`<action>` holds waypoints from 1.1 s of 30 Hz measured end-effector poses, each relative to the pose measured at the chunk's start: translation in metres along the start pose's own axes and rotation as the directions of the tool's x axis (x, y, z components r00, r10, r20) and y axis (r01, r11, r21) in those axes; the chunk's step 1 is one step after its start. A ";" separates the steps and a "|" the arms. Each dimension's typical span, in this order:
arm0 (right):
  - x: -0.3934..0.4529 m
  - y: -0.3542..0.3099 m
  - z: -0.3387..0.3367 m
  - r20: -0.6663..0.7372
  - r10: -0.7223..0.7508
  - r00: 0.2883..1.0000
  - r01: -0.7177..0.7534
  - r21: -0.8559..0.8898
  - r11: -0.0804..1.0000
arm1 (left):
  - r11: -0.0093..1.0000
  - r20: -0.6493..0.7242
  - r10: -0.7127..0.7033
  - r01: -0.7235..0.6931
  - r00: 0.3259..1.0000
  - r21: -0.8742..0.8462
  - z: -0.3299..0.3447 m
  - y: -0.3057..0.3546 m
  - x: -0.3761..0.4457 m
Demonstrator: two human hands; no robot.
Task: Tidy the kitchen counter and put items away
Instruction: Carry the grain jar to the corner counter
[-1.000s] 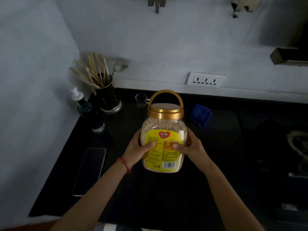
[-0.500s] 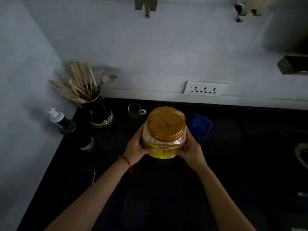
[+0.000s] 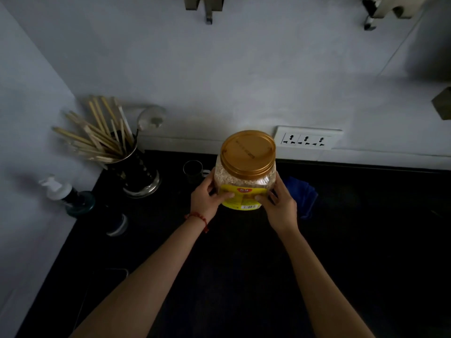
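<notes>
A clear plastic jar with a gold screw lid and a yellow label holds pale flakes. It stands upright over the black counter near the back wall. My left hand grips its left side and my right hand grips its right side, thumbs on the label. Whether the jar's base touches the counter is hidden by my hands.
A metal holder of wooden chopsticks and a ladle stands at the back left. A small glass cup sits beside the jar, a blue cloth to its right. A pump bottle, a dark jar and a phone lie left. A wall socket is behind.
Both hands have carried the jar away from me toward the back wall. Its handle has dropped flat and the lid now faces the camera.
</notes>
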State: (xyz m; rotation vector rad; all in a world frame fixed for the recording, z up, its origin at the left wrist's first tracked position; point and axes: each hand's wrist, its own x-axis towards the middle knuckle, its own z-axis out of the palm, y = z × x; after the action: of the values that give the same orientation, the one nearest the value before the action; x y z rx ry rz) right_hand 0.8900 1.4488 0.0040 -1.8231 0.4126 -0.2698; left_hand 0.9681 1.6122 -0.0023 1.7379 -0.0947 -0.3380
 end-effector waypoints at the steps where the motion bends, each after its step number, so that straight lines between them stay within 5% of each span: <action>1: 0.005 0.000 -0.001 0.002 0.002 1.000 -0.002 -0.011 1.000 | 1.000 -0.003 -0.002 0.002 1.000 0.000 0.002 0.000 0.005; 10: 0.024 -0.004 -0.001 0.010 0.037 0.999 -0.037 -0.065 0.997 | 0.999 -0.007 0.006 -0.005 1.000 0.038 0.009 0.009 0.018; 14: 0.008 -0.007 -0.002 -0.003 0.046 0.999 -0.046 -0.134 0.990 | 0.994 -0.118 -0.007 0.020 0.993 0.112 0.009 0.013 0.005; 17: -0.014 -0.003 -0.004 -0.083 0.157 0.984 -0.169 -0.160 0.973 | 0.979 -0.133 -0.007 0.034 0.991 0.202 0.006 0.010 -0.014; 24: -0.114 -0.001 -0.024 -0.242 0.308 0.920 -0.360 -0.213 0.908 | 0.860 0.263 -0.054 -0.088 0.963 0.502 -0.015 -0.016 -0.077; 33: -0.291 0.008 -0.047 -0.540 0.477 0.693 -0.576 -0.018 0.817 | 0.870 0.513 -0.177 -0.110 0.840 0.480 -0.003 -0.017 -0.160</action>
State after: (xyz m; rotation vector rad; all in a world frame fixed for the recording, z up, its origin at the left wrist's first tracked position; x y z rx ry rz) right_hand 0.6059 1.5252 0.0172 -1.7031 1.3685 -0.3172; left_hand 0.8148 1.6584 0.0088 2.1016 -0.6146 -0.9002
